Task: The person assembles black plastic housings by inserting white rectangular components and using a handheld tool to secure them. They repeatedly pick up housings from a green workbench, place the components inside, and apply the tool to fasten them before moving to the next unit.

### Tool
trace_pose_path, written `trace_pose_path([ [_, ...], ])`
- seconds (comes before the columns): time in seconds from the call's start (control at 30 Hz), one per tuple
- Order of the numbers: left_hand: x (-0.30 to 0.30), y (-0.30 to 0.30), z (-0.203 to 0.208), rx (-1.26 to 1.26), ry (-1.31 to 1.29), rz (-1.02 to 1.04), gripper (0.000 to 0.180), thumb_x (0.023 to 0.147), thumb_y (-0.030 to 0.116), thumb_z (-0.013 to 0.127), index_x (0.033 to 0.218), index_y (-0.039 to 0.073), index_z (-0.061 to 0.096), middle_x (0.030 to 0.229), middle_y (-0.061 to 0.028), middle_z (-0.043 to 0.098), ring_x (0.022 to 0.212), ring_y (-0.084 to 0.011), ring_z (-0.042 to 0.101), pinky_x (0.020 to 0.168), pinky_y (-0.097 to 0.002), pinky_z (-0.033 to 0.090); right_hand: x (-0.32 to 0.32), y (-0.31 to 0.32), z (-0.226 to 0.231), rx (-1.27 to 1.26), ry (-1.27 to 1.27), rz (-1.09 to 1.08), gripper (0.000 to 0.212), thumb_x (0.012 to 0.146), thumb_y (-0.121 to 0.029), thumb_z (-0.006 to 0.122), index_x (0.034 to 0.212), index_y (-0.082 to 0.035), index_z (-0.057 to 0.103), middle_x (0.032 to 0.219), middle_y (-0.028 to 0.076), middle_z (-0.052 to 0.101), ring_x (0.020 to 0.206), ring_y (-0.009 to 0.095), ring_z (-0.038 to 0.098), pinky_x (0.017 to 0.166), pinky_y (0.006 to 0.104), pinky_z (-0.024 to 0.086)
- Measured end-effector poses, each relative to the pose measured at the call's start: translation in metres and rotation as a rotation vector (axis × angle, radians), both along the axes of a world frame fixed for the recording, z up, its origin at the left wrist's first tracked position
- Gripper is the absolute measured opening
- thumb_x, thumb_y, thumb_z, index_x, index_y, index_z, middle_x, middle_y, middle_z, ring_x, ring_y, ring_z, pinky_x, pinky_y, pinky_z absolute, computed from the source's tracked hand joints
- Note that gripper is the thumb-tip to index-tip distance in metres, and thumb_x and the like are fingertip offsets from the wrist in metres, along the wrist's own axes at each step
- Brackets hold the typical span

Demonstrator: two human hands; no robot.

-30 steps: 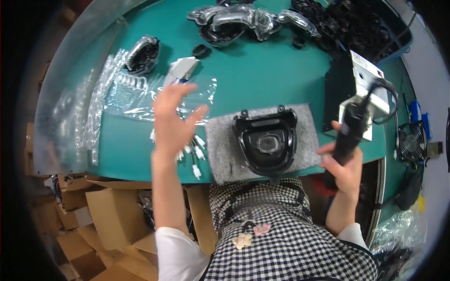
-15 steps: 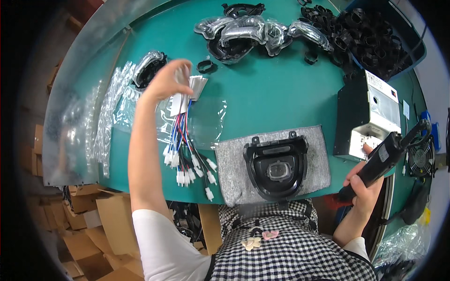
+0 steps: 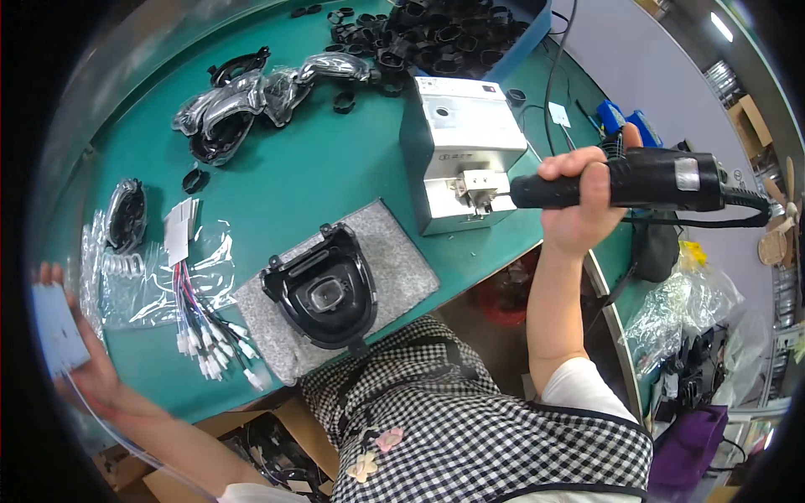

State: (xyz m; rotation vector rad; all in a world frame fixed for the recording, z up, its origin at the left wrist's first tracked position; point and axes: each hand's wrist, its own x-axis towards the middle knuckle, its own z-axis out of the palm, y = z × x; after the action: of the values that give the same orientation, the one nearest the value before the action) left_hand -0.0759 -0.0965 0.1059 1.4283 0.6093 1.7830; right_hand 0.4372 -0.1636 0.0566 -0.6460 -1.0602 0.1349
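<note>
At the far left, my left hand (image 3: 96, 369) is closed on a pale, flat wired panel (image 3: 59, 327) with a thin lead trailing down. My right hand (image 3: 579, 205) grips a black electric screwdriver (image 3: 662, 180) held sideways. Its tip points left at the metal outlet of a silver and black screw feeder (image 3: 474, 126); I cannot tell whether they touch. A black lamp housing (image 3: 331, 289) with a clear lens window lies on a grey felt mat (image 3: 402, 251) between my hands. A bundle of white-ended wired strips (image 3: 179, 235) with white plugs lies left of the mat.
Plastic-wrapped lamp parts (image 3: 231, 105) lie at the back left. Black rings (image 3: 419, 38) are heaped by a blue bin (image 3: 532, 38). A clear bag (image 3: 218, 260) lies under the bundle. The screwdriver's cable (image 3: 746, 201) runs off right.
My left hand has moved from the bundle out to the left and now holds a wired panel. My right hand has raised the screwdriver to the feeder's outlet. The view has turned right.
</note>
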Motion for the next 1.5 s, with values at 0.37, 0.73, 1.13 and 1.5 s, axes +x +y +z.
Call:
trace_pose_path([
  [0.37, 0.146, -0.100, -0.089, -0.488, 0.383, 0.209, 0.085, 0.057, 0.042, 0.076, 0.123, -0.006, 0.053, 0.123, -0.0122, 0.053, 0.109, -0.0237, 0.053, 0.093, -0.0331, 0.040, 0.021, 0.014, -0.030, -0.240, -0.292, 0.559, 0.081, 0.075, -0.018, 0.074, 0.138, -0.001, 0.026, 0.064, 0.010, 0.054, 0.056, 0.022, 0.055, 0.056, 0.0353, 0.047],
  [0.73, 0.220, -0.072, -0.110, -0.220, 1.181, 0.331, 0.072, 0.048, 0.021, 0.086, 0.112, 0.000, 0.060, 0.105, -0.0118, 0.055, 0.100, -0.0305, 0.049, 0.088, -0.0390, 0.041, -0.051, 0.008, -0.011, -0.400, -0.022, 0.354, 0.072, 0.084, -0.018, 0.058, 0.139, 0.007, 0.018, 0.065, 0.008, 0.053, 0.052, 0.017, 0.054, 0.052, 0.0297, 0.048],
  [1.13, 0.228, -0.060, -0.117, -0.218, 1.280, 0.230, 0.067, 0.050, 0.022, 0.086, 0.108, 0.003, 0.061, 0.111, -0.0089, 0.059, 0.108, -0.0272, 0.053, 0.104, -0.0482, 0.028, -0.120, 0.019, -0.027, -0.453, 0.010, 0.620, 0.082, 0.082, -0.019, 0.068, 0.141, 0.003, 0.015, 0.072, 0.010, 0.058, 0.059, 0.015, 0.057, 0.059, 0.0283, 0.050],
  [1.5, 0.228, -0.059, -0.129, -0.211, 1.215, 0.216, 0.074, 0.046, 0.026, 0.087, 0.111, 0.003, 0.060, 0.108, -0.0081, 0.058, 0.105, -0.0253, 0.053, 0.106, -0.0493, 0.025, -0.135, 0.036, -0.045, -0.513, -0.031, 0.799, 0.072, 0.078, -0.014, 0.070, 0.132, 0.005, 0.026, 0.069, 0.012, 0.058, 0.059, 0.016, 0.058, 0.056, 0.0254, 0.048],
])
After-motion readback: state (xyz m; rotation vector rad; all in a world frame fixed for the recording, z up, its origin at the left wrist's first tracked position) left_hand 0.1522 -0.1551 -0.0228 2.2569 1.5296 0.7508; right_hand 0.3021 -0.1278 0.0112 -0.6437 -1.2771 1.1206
